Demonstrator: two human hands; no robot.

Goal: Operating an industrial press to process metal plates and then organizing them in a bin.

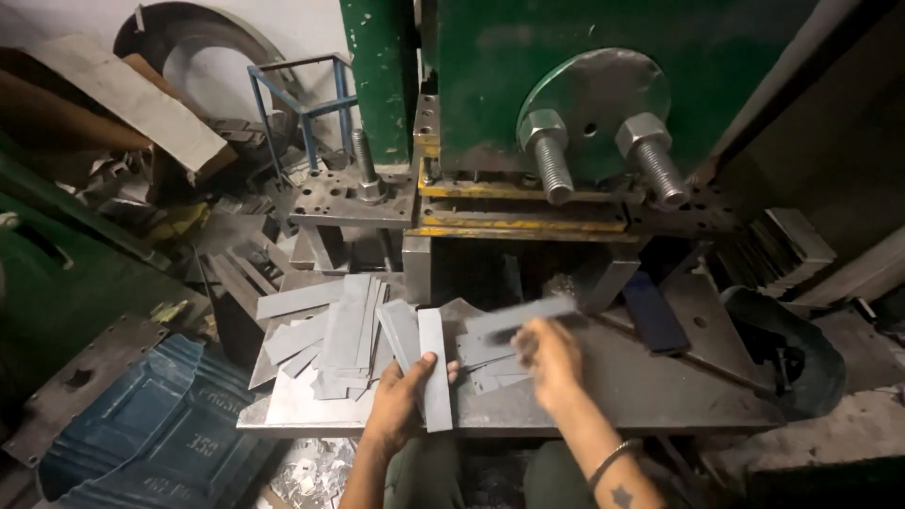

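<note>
The left hand [403, 394] reaches up from the lower edge of the view, palm turned down, with its fingers and thumb closed around a small stack of flat grey metal strips [424, 363] held upright in a fan over the front of the grey steel work plate [660, 391]. The right hand [547, 356] stretches forward from a forearm that wears a dark wristband [611, 460]. Its fingers pinch 1 long grey metal strip [520, 316], which lies nearly level and is blurred by motion just above the plate.

To the lower left lies a blue moulded plastic panel [156, 419] with raised characters on its face, leaning beside the plate. A pale cardboard sheet [132, 104] rests tilted at the upper left.

The strips are thin, dull grey and rectangular. A loose heap of the same grey strips [325, 339] lies on the plate left of the hands, below the green press machine [603, 66] with its 2 large threaded steel bolts [603, 155].
</note>
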